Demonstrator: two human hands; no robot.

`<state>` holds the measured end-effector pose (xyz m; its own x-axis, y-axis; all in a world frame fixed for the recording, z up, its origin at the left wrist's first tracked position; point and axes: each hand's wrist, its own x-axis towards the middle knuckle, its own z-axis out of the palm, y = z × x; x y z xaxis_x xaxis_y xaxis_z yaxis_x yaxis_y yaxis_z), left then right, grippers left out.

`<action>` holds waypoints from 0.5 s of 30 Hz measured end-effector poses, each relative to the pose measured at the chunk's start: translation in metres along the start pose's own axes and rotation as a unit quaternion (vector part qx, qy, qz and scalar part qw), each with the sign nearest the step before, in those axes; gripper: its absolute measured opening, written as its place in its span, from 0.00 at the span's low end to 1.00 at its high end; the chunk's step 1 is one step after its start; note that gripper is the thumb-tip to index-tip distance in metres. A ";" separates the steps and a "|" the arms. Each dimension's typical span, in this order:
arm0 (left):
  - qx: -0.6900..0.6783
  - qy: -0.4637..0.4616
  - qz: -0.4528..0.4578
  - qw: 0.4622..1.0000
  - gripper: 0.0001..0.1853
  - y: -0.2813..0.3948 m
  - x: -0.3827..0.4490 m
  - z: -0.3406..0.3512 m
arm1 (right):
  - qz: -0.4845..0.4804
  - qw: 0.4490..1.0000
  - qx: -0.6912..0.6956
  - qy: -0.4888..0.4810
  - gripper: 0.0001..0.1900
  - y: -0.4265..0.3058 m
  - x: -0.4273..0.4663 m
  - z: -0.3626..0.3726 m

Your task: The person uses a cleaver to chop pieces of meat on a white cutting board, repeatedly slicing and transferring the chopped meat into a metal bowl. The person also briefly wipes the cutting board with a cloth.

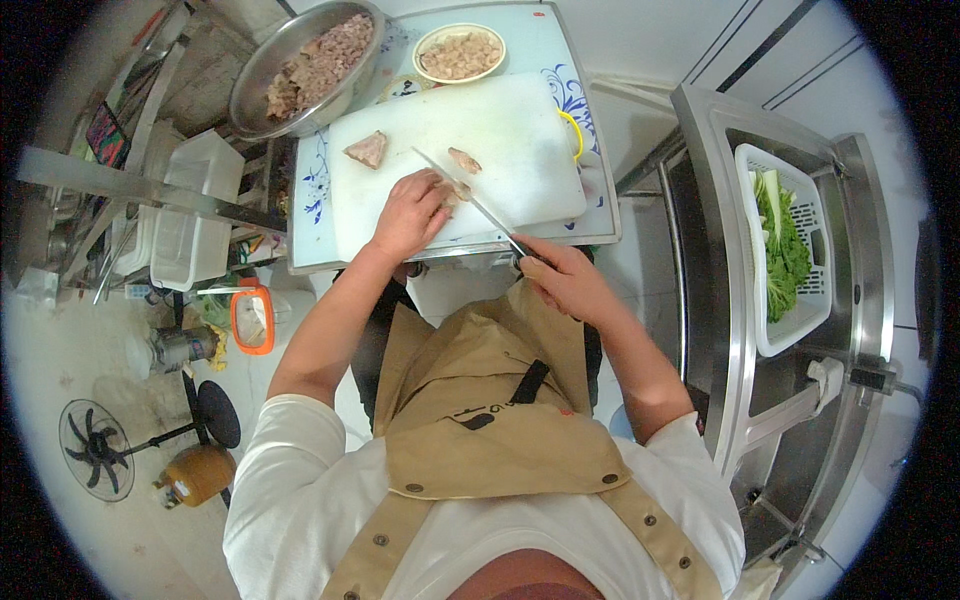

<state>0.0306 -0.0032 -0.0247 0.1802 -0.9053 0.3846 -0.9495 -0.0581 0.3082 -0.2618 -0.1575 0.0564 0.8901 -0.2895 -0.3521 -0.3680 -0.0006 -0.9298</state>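
Note:
My right hand (566, 276) grips the dark handle of a kitchen knife (489, 214). Its blade slants up and left across a white cutting board (517, 120). My left hand (412, 214) rests on the board with curled fingers, holding down a small piece of meat (460, 192) beside the blade; the fingers and knife partly hide this piece. Just beyond the blade lies a cut strip of meat (464, 160). A larger chunk of pale meat (366, 150) sits further left, apart from my hand.
A metal basin (251, 97) of chopped meat and a bowl (501, 56) of diced meat stand at the table's far side. A yellow loop handle (575, 136) edges the board. On the right, a white basket (784, 341) of leafy greens sits at a steel sink (731, 300). Shelving (150, 180) stands left.

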 end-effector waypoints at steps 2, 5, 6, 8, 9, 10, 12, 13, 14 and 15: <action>-0.003 -0.014 -0.008 1.000 0.17 0.001 0.001 0.002 | -0.051 0.995 -0.080 -0.007 0.26 0.003 0.014 -0.005; -0.001 -0.010 -0.009 1.000 0.17 0.002 0.000 0.005 | -0.054 0.991 -0.119 -0.018 0.26 -0.002 0.027 -0.014; 0.001 -0.003 -0.009 1.000 0.17 0.002 -0.001 0.005 | -0.050 0.990 -0.126 -0.026 0.26 -0.004 0.031 -0.017; 0.001 0.007 -0.004 1.000 0.17 0.000 -0.002 0.006 | -0.028 0.991 -0.124 -0.047 0.26 -0.006 0.036 -0.023; 0.001 0.012 -0.001 1.000 0.18 0.000 -0.002 0.006 | -0.020 0.993 -0.107 -0.047 0.25 -0.004 0.038 -0.024; 0.000 0.013 -0.004 1.000 0.18 0.000 -0.002 0.007 | -0.011 0.995 -0.091 -0.046 0.24 0.000 0.039 -0.025; -0.003 0.014 -0.009 1.000 0.17 0.002 0.000 0.007 | -0.012 0.996 -0.067 -0.050 0.24 0.004 0.041 -0.026; -0.003 0.009 -0.011 1.000 0.17 0.002 0.000 0.007 | -0.021 0.997 -0.059 -0.054 0.24 0.005 0.041 -0.027; -0.003 0.005 -0.012 1.000 0.17 0.003 0.000 0.005 | -0.024 0.996 -0.060 -0.055 0.24 0.005 0.040 -0.027; -0.003 0.000 -0.015 1.000 0.17 0.003 -0.001 0.004 | -0.028 0.996 -0.060 -0.057 0.23 0.002 0.040 -0.027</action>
<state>0.0264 -0.0044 -0.0279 0.2083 -0.9031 0.3754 -0.9425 -0.0827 0.3239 -0.2347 -0.1945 0.0431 0.9327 -0.1747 -0.3156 -0.3396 -0.1301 -0.9315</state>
